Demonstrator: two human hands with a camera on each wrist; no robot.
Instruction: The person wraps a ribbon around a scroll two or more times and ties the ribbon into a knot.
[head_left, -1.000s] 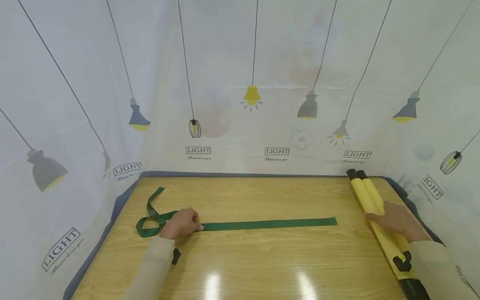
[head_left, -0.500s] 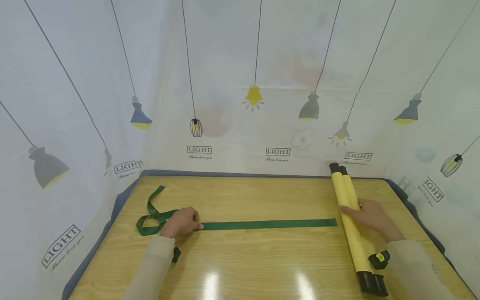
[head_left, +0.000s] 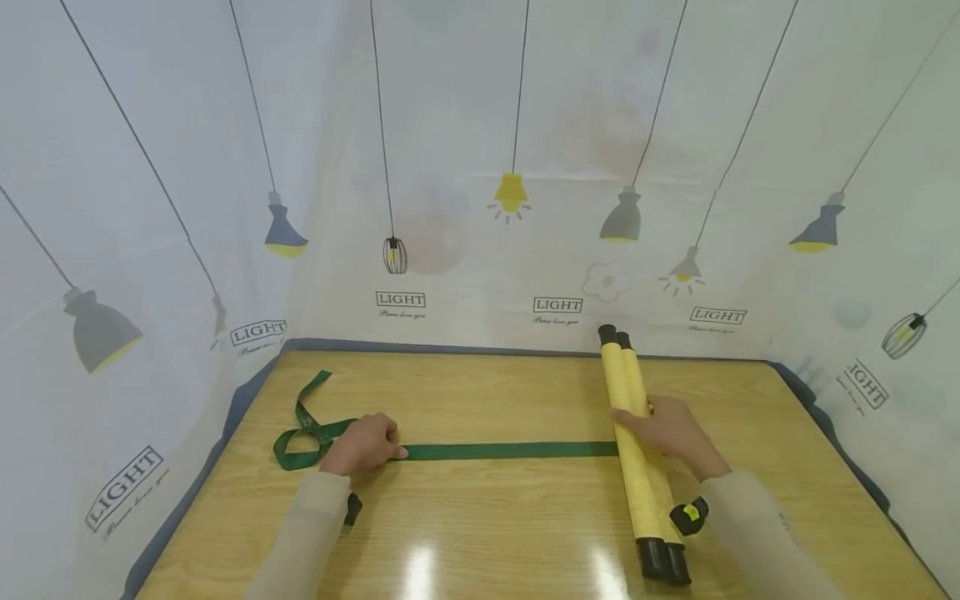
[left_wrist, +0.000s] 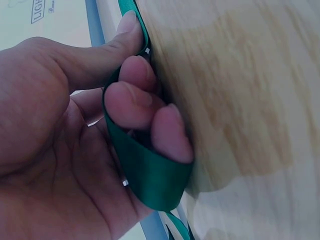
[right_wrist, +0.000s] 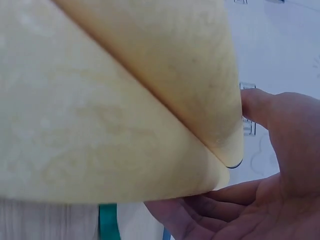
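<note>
A long green ribbon [head_left: 510, 451] lies straight across the wooden table, with a loose loop and a tail at its left end. My left hand [head_left: 365, 443] grips the ribbon near that loop; in the left wrist view the ribbon [left_wrist: 152, 177] wraps round the curled fingers, thumb pressing it above. My right hand [head_left: 667, 427] holds two pale yellow tubes with black end caps, side by side [head_left: 628, 450], thumb on one side and fingers beneath. The tubes overlap the ribbon's right end in the head view and hide it. In the right wrist view, the tubes [right_wrist: 115, 130] fill the upper left.
The wooden table [head_left: 465, 533] has a blue-grey edge at the back and sides. White sheeting [head_left: 480, 125] printed with lamps surrounds it on three sides. A black device with a yellow mark [head_left: 689, 516] sits at my right wrist.
My right hand has carried the two tubes leftward from the table's right side to over the ribbon's right end. The left hand has stayed in place on the ribbon.
</note>
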